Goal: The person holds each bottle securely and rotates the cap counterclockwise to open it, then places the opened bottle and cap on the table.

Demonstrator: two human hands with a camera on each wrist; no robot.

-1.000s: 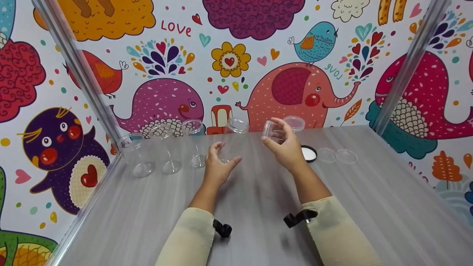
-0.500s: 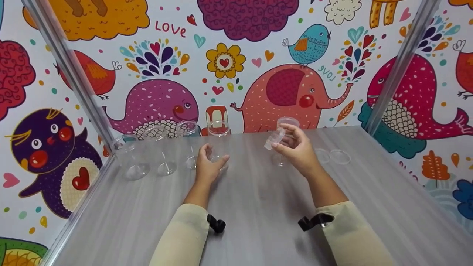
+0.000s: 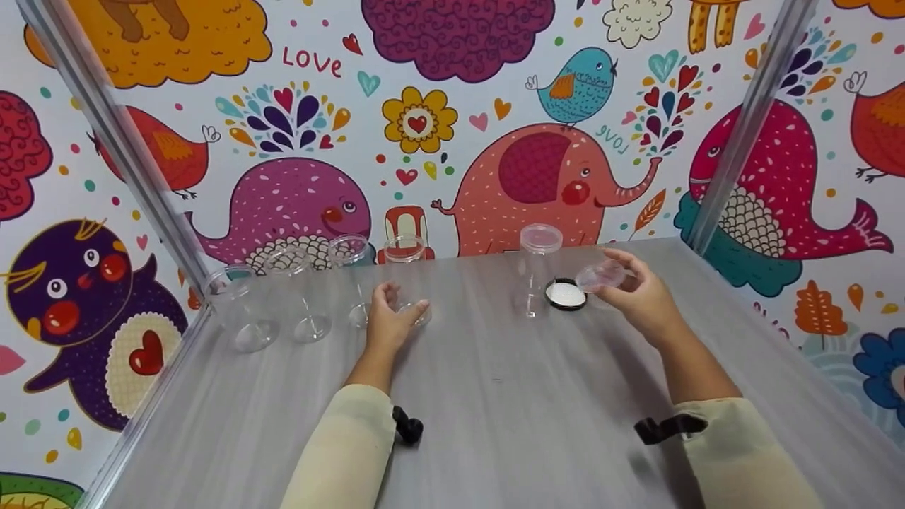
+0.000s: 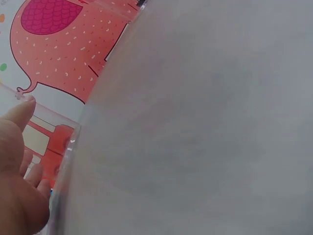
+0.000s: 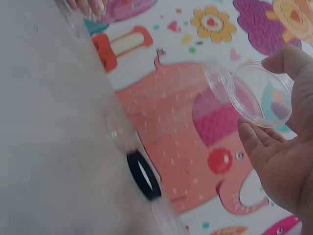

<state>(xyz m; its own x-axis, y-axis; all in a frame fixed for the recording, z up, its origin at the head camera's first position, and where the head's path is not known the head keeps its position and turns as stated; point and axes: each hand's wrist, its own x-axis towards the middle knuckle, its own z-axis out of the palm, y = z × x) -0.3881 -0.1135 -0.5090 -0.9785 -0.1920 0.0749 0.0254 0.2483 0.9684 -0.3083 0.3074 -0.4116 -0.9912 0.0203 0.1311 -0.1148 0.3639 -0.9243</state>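
A clear plastic jar (image 3: 405, 258) stands uncapped on the table, with my left hand (image 3: 391, 322) round its lower part, thumb on one side and fingers on the other. In the left wrist view, the left hand (image 4: 19, 176) lies along the transparent wall. My right hand (image 3: 647, 300) pinches a clear round lid (image 3: 599, 277) by its edge, tilted above the table. The right wrist view shows that lid (image 5: 234, 105) between thumb and fingers. Just left of it lies a black-rimmed lid (image 3: 565, 293) with a white inside. Another clear jar (image 3: 540, 265) stands behind, its top covered.
Several clear open jars (image 3: 244, 311) form a row at the left, beside the left hand. A patterned wall (image 3: 417, 170) closes off the back of the grey table (image 3: 488, 396). Metal posts (image 3: 749, 127) stand at the corners.
The left hand's jar went from tilted to upright beside the row and now stays there. My right hand carried the clear lid rightward, past the covered jar and the black-rimmed lid.
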